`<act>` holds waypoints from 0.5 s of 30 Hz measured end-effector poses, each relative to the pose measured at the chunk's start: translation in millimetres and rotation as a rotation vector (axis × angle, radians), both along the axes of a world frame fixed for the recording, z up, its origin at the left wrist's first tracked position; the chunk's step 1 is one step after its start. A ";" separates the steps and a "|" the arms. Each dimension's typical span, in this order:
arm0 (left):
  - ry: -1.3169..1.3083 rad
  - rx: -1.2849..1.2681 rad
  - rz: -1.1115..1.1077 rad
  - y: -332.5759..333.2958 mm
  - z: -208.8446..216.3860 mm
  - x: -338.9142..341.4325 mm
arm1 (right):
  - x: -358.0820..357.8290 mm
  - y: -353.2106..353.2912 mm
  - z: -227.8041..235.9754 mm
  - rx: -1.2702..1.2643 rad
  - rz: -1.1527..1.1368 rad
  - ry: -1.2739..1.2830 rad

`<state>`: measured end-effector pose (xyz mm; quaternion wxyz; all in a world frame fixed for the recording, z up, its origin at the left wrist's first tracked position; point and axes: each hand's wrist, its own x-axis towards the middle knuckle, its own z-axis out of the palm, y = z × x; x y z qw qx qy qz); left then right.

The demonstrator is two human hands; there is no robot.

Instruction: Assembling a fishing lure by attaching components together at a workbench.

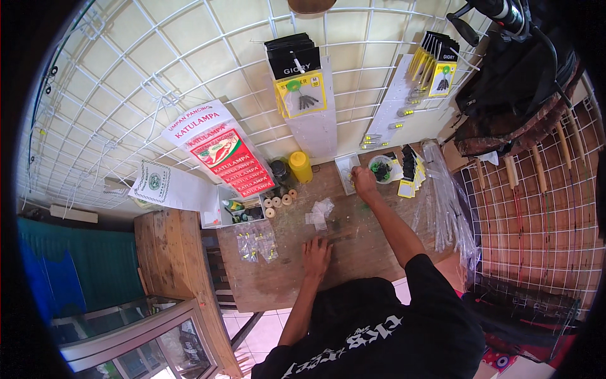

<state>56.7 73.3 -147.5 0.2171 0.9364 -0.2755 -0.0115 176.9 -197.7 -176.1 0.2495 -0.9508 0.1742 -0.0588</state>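
Observation:
My left hand [317, 256] lies palm down on the wooden table [265, 287], fingers stretched out and holding nothing. A few small clear plastic bags [320, 213] lie just beyond it. Farther off, my right hand [364, 181] dips its fingertips into a small white box [344, 165]. Its fingers look drawn together, but whatever they pinch is too small to make out. Right beside that box stands a round clear tub [380, 169] with black and green small pieces. Black and yellow packaging cards [409, 172] are fanned out to the tub's right.
Clear bags with yellow bits [257, 243] lie at left, near wooden spools [278, 201], a yellow bottle [300, 167] and an open box [214, 218] of small bottles. Long clear plastic sleeves [442, 202] cover the right edge. A white wire grid [353, 44] with hanging packs rises behind.

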 end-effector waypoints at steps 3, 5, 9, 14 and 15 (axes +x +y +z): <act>0.010 0.007 -0.005 -0.9 -2.3 -1.7 | 1.3 -6.7 -8.1 -0.079 0.000 -0.033; 0.046 -0.034 0.024 2.2 -0.6 -4.3 | -1.9 -2.1 -5.5 -0.101 0.045 -0.084; 0.043 -0.053 0.017 5.2 -1.2 -4.7 | -3.8 -2.2 -0.4 -0.137 0.100 -0.137; 0.078 -0.008 -0.015 10.1 -6.8 -7.1 | 0.2 2.0 4.0 -0.125 0.072 -0.104; 0.076 -0.007 -0.012 11.7 -7.4 -8.2 | 0.6 4.3 5.6 -0.124 0.075 -0.107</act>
